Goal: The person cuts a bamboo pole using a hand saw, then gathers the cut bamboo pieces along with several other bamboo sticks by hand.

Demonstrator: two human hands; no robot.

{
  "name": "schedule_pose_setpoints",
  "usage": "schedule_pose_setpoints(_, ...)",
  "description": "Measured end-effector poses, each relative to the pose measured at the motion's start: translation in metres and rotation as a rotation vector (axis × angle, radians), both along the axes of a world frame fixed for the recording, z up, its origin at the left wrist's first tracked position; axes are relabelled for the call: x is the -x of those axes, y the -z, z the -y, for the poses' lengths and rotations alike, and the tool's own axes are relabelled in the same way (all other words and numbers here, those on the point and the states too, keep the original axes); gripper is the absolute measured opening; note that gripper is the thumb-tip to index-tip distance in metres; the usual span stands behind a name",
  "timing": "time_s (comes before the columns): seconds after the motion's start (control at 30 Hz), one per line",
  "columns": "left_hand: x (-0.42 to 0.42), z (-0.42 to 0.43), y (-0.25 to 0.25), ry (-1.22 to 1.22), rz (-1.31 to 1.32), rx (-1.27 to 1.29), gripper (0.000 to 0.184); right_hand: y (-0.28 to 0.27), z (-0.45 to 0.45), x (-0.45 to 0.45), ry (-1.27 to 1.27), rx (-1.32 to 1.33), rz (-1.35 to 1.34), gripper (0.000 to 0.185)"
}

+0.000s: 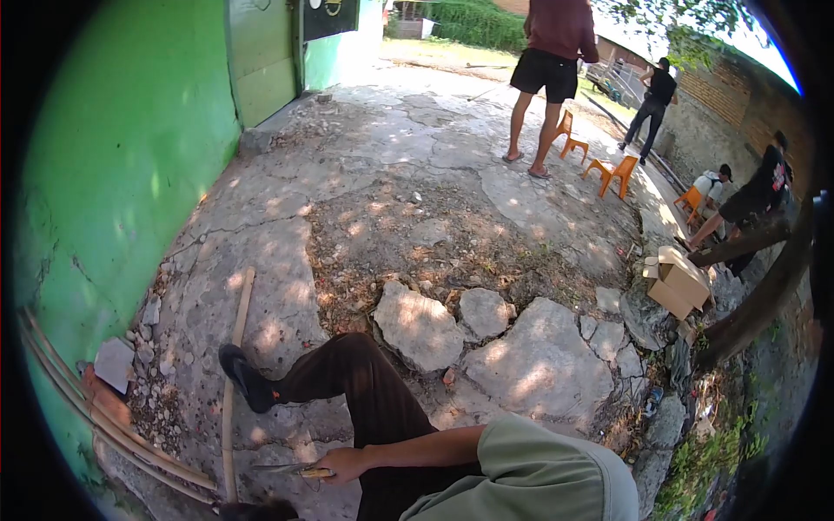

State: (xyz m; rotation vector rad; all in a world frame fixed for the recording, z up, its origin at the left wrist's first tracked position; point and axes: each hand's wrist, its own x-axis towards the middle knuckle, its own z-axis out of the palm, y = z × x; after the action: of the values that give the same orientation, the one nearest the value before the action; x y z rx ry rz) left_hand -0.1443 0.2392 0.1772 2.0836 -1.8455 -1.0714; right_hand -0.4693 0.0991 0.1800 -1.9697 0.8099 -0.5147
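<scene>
My right hand [345, 464] is closed around the handle of a knife [276, 468], low in the head view. Its blade points left, towards a long wooden or bamboo strip [229, 425] lying on the broken concrete. A gap shows between the blade tip and the strip. My dark shoe [248, 379] rests on or against the strip, with that knee bent up in dark trousers. Part of my other foot is at the bottom edge, close to the strip's near end. My left hand is out of sight.
More long strips [113, 423] lie along the green wall [113, 191]. Broken concrete slabs [539, 360] and rubble are ahead. A cardboard box [676, 282] stands at right near wooden trunks [756, 304]. Orange chairs [612, 176] and several people [556, 78] are farther off.
</scene>
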Motion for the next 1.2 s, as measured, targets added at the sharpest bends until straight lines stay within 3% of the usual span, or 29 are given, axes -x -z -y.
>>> schedule_pose_setpoints(0.07,0.012,0.004,-0.004,-0.175,-0.014,0.037,0.030,-0.001,0.003,-0.004,0.019,0.076,-0.019,0.030)
schedule_pose_setpoints(0.13,0.040,0.007,-0.058,-0.251,-0.038,0.066,0.029,-0.036,0.003,0.001,0.105,-0.001,0.050,0.033)
schedule_pose_setpoints(0.17,0.037,0.007,-0.059,-0.321,-0.086,-0.018,0.029,-0.055,0.004,0.004,0.115,0.006,0.004,0.033)
schedule_pose_setpoints(0.27,0.029,0.000,-0.053,-0.334,-0.068,-0.018,0.033,-0.064,0.006,0.005,0.189,0.054,0.092,0.031)
schedule_pose_setpoints(0.47,0.021,0.031,-0.047,-0.234,-0.030,-0.045,0.034,-0.079,0.039,-0.011,0.272,-0.192,0.143,0.035)
schedule_pose_setpoints(0.53,0.010,0.061,-0.034,-0.076,0.015,-0.030,0.036,-0.067,0.059,-0.032,0.319,-0.146,0.099,0.037)
schedule_pose_setpoints(0.6,-0.009,0.102,-0.018,-0.075,0.067,-0.007,0.036,-0.069,0.075,-0.061,0.269,-0.048,0.063,0.037)
schedule_pose_setpoints(0.7,-0.041,0.152,0.000,-0.157,0.130,0.016,0.032,-0.071,0.084,-0.112,0.263,0.030,0.016,0.035)
schedule_pose_setpoints(0.77,-0.058,0.176,0.026,-0.309,0.366,0.166,0.033,-0.056,0.088,-0.133,0.246,0.061,-0.010,0.034)
schedule_pose_setpoints(0.8,-0.066,0.186,0.041,-0.311,0.357,0.163,0.033,-0.046,0.091,-0.142,0.236,0.090,-0.031,0.034)
schedule_pose_setpoints(0.97,-0.097,0.206,0.140,-0.456,0.691,0.202,0.052,-0.016,0.087,-0.153,0.237,0.045,-0.043,0.031)
schedule_pose_setpoints(1.2,-0.123,0.221,0.190,-0.415,0.788,0.225,0.052,0.009,0.092,-0.144,0.207,-0.154,-0.095,0.029)
